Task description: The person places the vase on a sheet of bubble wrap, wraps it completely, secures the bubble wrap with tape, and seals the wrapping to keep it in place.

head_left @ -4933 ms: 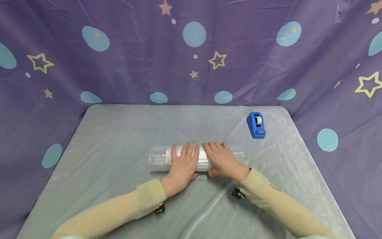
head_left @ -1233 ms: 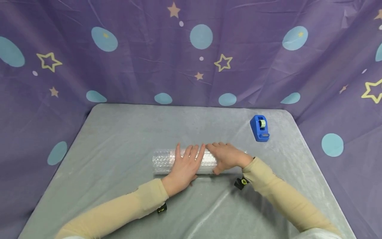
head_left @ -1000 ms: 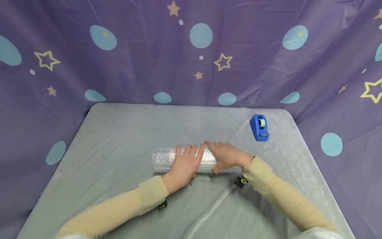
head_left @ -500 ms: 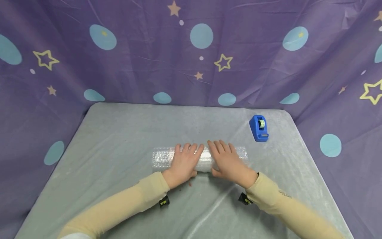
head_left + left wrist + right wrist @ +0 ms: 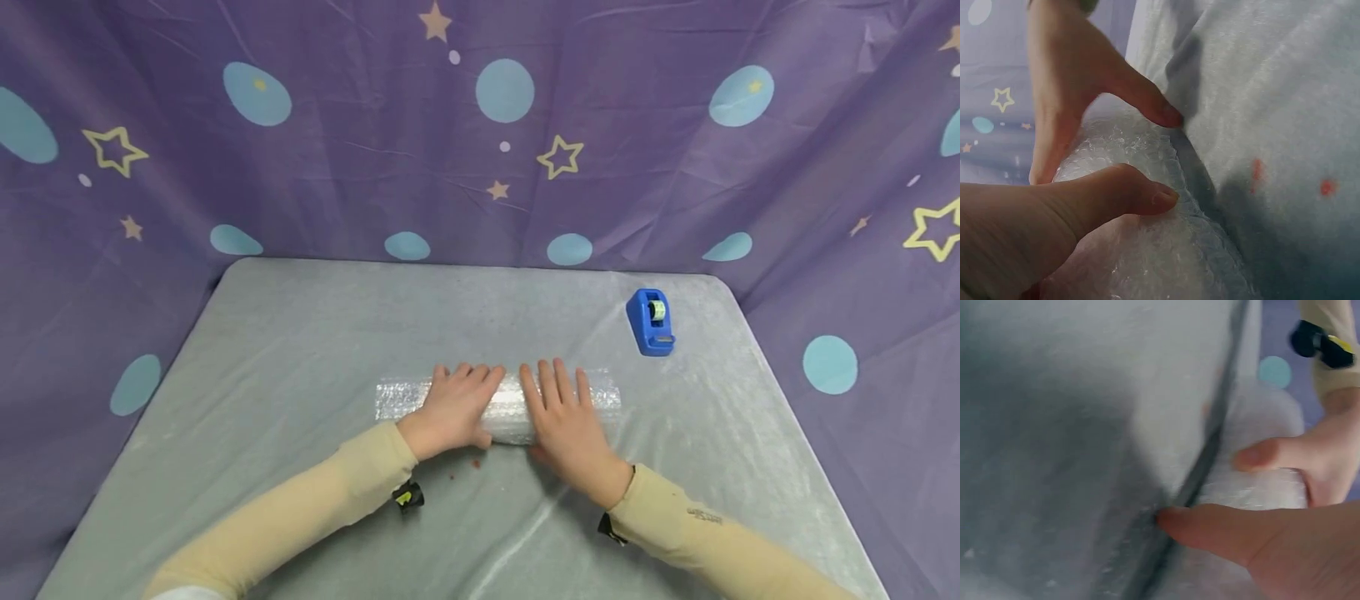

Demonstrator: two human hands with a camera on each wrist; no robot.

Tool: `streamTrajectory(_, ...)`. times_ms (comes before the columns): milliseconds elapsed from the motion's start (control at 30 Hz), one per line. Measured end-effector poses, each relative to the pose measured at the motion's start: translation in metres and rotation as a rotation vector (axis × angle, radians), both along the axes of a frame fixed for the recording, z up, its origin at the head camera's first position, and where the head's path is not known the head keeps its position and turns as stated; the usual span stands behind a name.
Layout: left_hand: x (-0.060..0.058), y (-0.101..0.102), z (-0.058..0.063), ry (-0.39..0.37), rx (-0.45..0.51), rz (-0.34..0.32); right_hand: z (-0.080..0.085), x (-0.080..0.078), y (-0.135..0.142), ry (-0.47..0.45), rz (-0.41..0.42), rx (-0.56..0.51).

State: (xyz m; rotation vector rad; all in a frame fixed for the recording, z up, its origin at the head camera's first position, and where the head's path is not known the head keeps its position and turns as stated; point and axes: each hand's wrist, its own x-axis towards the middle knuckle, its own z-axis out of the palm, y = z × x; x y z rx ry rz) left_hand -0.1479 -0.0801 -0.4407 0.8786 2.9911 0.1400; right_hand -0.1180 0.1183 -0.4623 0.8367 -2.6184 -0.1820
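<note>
A clear roll of bubble wrap (image 5: 508,417) lies crosswise on the table, its flatter ends sticking out past both hands. My left hand (image 5: 453,410) grips its left part, fingers bent over the far side. In the left wrist view the left thumb (image 5: 1141,195) presses the near side of the bubble wrap (image 5: 1147,262). My right hand (image 5: 570,433) lies over the right part with fingers spread and straight. In the right wrist view its thumb (image 5: 1210,531) reaches down at the roll's near edge. The far fingertips are hidden in both wrist views.
A blue tape dispenser (image 5: 651,323) stands at the back right of the grey cloth-covered table (image 5: 337,317). Small red spots (image 5: 476,463) mark the cloth in front of the roll. A purple patterned curtain (image 5: 322,167) surrounds the table's back and sides.
The right hand lifted and came down again on the roll, wrist now nearer the body. The left hand has shifted slightly left, its fingers more bent. The roll's near edge has come slightly toward me.
</note>
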Motion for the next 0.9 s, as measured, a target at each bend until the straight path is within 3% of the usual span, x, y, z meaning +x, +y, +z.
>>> streamTrajectory(267, -0.003, 0.0, 0.002, -0.015, -0.023, -0.005, -0.01, -0.01, -0.001, 0.169, -0.007, 0.001)
streamTrajectory(467, -0.003, -0.002, 0.004, -0.017, -0.035, -0.009, -0.01, -0.018, -0.001, 0.206, -0.006, 0.008)
streamTrajectory(633, -0.001, -0.003, 0.004, 0.008, 0.008, -0.028, -0.006, -0.026, 0.0, 0.176, 0.003, 0.03)
streamTrajectory(767, 0.005, -0.006, 0.002, 0.103, 0.034, -0.046, 0.0, -0.031, 0.0, 0.091, 0.034, 0.032)
streamTrajectory(900, 0.011, -0.009, -0.002, 0.195, -0.001, -0.05, 0.004, -0.034, 0.0, -0.018, 0.051, 0.026)
